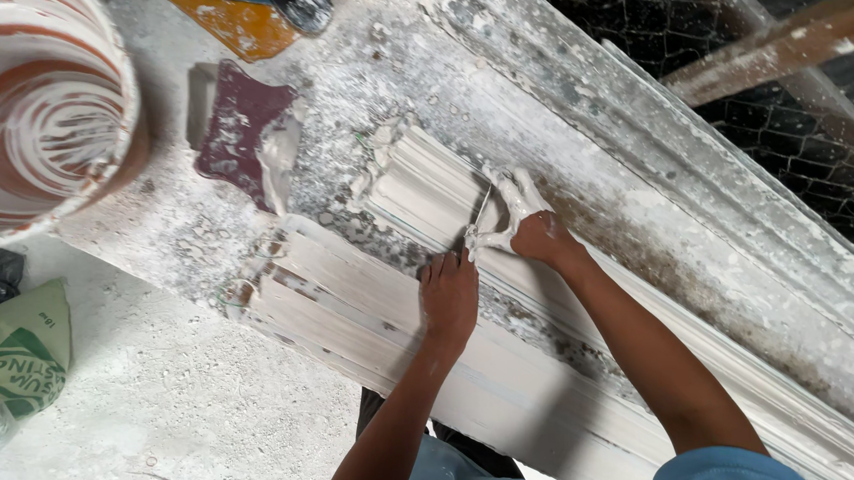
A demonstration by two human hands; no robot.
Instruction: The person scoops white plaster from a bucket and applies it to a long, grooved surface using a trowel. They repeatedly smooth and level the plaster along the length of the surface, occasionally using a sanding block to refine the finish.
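Two hands work on a long white plaster moulding (373, 308) that lies across a dusty workbench (162, 230). The left hand (450, 296) lies flat on the ribbed top, fingers together. The right hand (526, 222), covered with wet plaster, pinches a thin blade (483, 208) against the moulding edge. A red-and-white streaked bucket (44, 102) stands well apart, and a maroon scraper (239, 128) lies nearer.

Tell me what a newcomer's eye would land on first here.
At centre, two hands work on long white plaster mouldings: the left hand presses flat, while the plaster-coated right hand holds a thin blade. At top left stands a bucket swirled red and white, with a dark red scraper beside it.
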